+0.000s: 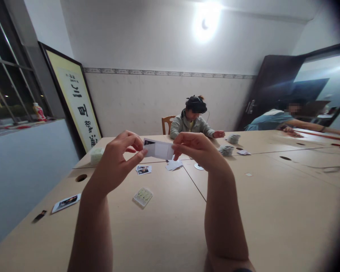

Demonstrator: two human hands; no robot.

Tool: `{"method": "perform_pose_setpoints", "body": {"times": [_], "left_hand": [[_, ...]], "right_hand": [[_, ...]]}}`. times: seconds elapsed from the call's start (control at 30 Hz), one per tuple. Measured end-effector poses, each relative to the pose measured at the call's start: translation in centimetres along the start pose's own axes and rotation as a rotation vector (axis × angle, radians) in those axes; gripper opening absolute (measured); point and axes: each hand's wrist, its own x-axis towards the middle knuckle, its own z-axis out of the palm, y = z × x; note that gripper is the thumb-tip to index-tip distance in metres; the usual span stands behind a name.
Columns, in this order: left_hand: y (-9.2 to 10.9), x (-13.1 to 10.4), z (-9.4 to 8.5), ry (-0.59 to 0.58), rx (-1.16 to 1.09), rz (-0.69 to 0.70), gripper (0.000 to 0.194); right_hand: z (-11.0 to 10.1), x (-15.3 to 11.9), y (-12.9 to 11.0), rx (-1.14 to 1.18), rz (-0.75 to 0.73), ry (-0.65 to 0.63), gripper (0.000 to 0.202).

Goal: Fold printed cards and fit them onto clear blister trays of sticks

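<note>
A small white card (162, 150) with a dark picture at its left end is held up above the table, stretched between my two hands. My left hand (120, 158) pinches its left end between thumb and fingers. At the card's right end, my right hand (197, 149) pinches it the same way. Below the card, on the table, lie a few photo cards (143, 170) and some white papers (174, 165). A clear square case (142, 197) with pale green contents rests nearer to me, between my forearms.
Left on the table (164, 234) are a larger photo card (65, 203), a small dark card (40, 216) and a pale box (96, 155). Stacks (226, 150) stand beyond my right hand. One person (192, 121) sits opposite; another (272, 119) leans over the far right.
</note>
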Motion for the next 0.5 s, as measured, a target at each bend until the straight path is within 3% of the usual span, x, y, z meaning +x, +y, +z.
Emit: {"method": "perform_pose_setpoints", "body": {"times": [0.23, 0.5], "left_hand": [[-0.04, -0.03, 0.02, 0.006, 0.007, -0.036, 0.013], [-0.02, 0.07, -0.08, 0.02, 0.024, -0.029, 0.012]], "right_hand": [[0.06, -0.06, -0.35, 0.051, -0.012, 0.003, 0.033], [1.0, -0.2, -0.58, 0.125, 0.076, -0.129, 0.033]]}}
